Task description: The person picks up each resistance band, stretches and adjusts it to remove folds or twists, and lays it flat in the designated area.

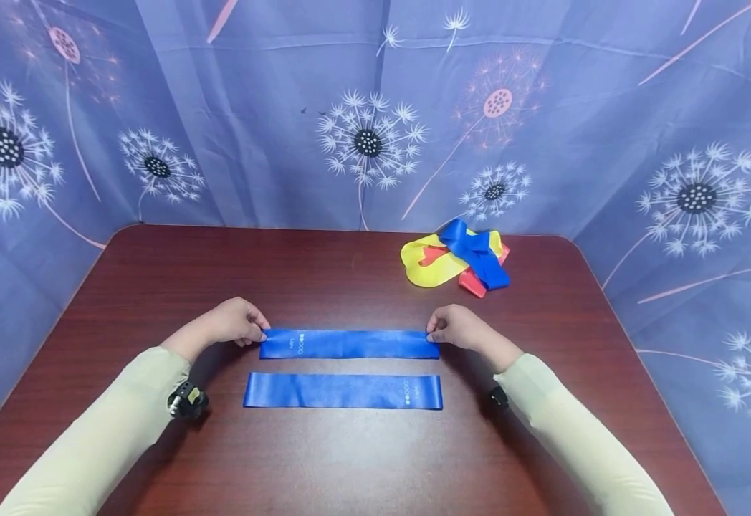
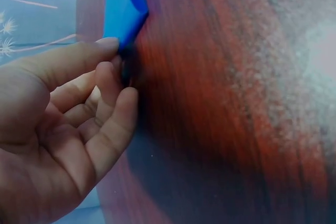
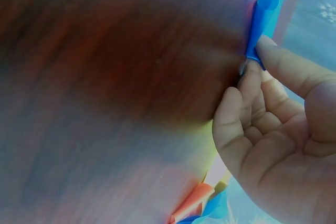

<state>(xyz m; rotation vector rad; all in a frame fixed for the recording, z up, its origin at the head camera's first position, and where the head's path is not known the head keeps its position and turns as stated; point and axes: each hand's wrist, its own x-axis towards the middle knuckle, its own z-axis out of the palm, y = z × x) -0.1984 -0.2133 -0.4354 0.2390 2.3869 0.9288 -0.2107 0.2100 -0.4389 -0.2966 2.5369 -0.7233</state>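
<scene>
A flat blue resistance band [image 1: 356, 344] with pale print near its left end stretches between both hands. My left hand [image 1: 238, 321] pinches its left end between thumb and fingers; the left wrist view shows the thumb on top of the blue band [image 2: 122, 11]. At the opposite end my right hand [image 1: 456, 328] pinches the corner, and in the right wrist view the band [image 3: 262, 22] folds slightly by the thumb. Nearer to me, a second blue resistance band [image 1: 343, 390] lies flat and parallel, its print toward the right end.
At the back right of the brown table [image 1: 350, 459] lies a loose pile with a yellow band [image 1: 423, 272], a blue band [image 1: 472, 251] and red pieces [image 1: 472, 283]. A blue dandelion-patterned curtain [image 1: 272, 143] stands behind the table and along its sides.
</scene>
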